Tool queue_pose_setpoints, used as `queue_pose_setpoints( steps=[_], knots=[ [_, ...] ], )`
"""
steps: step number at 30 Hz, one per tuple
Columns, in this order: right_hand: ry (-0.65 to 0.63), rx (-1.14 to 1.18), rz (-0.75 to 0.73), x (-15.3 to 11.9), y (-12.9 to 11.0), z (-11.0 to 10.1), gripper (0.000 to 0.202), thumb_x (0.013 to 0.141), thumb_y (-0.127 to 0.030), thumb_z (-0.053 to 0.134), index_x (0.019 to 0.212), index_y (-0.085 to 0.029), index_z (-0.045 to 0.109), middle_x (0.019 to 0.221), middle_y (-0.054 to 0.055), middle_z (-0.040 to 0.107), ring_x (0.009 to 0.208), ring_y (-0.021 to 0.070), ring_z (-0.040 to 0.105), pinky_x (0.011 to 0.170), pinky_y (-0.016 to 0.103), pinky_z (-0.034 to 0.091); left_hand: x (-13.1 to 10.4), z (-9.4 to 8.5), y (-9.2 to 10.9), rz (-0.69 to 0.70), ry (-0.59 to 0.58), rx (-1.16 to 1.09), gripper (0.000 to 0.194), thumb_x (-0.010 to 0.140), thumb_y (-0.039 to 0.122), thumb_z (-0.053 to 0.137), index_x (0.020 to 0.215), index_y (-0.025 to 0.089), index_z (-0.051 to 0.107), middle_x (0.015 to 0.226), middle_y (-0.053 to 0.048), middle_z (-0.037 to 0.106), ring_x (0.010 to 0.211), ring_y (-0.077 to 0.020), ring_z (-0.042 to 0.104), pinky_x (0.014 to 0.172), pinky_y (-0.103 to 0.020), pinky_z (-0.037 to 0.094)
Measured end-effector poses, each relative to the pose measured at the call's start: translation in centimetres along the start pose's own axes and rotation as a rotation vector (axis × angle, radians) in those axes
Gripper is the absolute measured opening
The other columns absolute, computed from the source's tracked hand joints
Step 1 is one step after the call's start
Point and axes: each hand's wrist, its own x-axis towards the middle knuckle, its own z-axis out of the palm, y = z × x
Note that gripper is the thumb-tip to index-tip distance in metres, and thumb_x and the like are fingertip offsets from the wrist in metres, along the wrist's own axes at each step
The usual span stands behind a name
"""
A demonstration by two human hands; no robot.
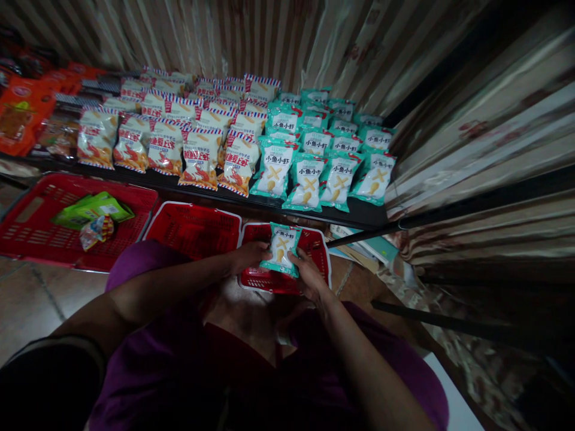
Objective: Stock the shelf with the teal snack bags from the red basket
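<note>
A teal and white snack bag [281,248] is held upright between my two hands, its printed front facing up toward me. My left hand [250,257] grips its left edge, and my right hand [308,272] grips its lower right edge. Beneath the bag is a small red basket [320,242] with a white rim. Rows of matching teal bags [308,182] stand on the dark shelf [269,206] just beyond, beside white and orange snack bags [200,157] with striped tops.
Another red basket [193,230] stands left of centre. A larger red basket [40,239] holds green packets [92,209] and a small colourful packet [96,231]. Orange packages [22,114] lie at the shelf's far left. Dark bars and striped curtains [476,120] border the right.
</note>
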Motion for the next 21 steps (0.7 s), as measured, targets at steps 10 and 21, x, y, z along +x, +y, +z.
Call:
queue_pose_setpoints(
  steps=[10, 21],
  knots=[
    [-0.105, 0.034, 0.000, -1.8, -0.1, -1.1, 0.068, 0.059, -0.031, 0.081, 0.120, -0.027, 0.051, 0.101, 0.003, 0.071, 0.080, 0.0209, 0.071, 0.073, 0.036, 0.059, 0.9, -0.7, -1.3, 0.114, 0.069, 0.305, 0.037, 0.053, 0.016, 0.076, 0.087, 0.017, 0.061, 0.075, 0.002, 0.060, 0.074, -0.0144, 0.057, 0.072, -0.027, 0.045],
    [-0.155, -0.015, -0.072, -3.8, -0.7, -3.3, 0.076, 0.053, -0.027, 0.082, 0.123, -0.026, 0.051, 0.097, 0.002, 0.072, 0.079, 0.0198, 0.068, 0.073, 0.032, 0.053, 2.9, 0.6, -3.3, 0.216, -0.042, 0.453, 0.046, 0.053, 0.019, 0.073, 0.096, 0.020, 0.055, 0.074, 0.003, 0.054, 0.069, -0.0135, 0.054, 0.061, -0.025, 0.042]
  ],
)
